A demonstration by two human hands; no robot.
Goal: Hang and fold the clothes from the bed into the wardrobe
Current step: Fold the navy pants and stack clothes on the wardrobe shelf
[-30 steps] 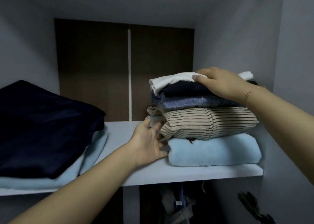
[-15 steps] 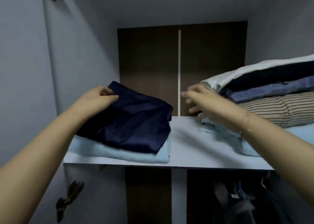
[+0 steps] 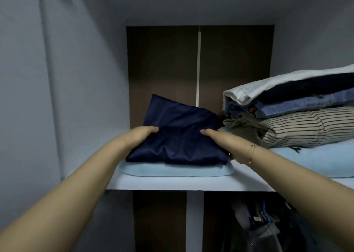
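A folded navy garment point(image 3: 178, 137) lies on a folded light blue garment point(image 3: 172, 171) on the white wardrobe shelf point(image 3: 172, 183). My left hand point(image 3: 141, 136) holds the navy garment's left edge, fingers over the top. My right hand point(image 3: 220, 141) holds its right edge the same way. Both thumbs are hidden under the cloth. The cloth is bunched between my hands and its back end tilts up.
At the right stands a stack of folded clothes: a white piece point(image 3: 277, 85) on top, denim point(image 3: 306, 104), a striped top point(image 3: 306, 127) and a light blue piece point(image 3: 325, 158) beneath. Below the shelf hang dark clothes point(image 3: 258, 227). The wardrobe's grey wall point(image 3: 80, 98) closes the left side.
My view swung left from the right stack. My right hand left that stack and came to the navy garment's right edge; my left hand slid down its left edge.
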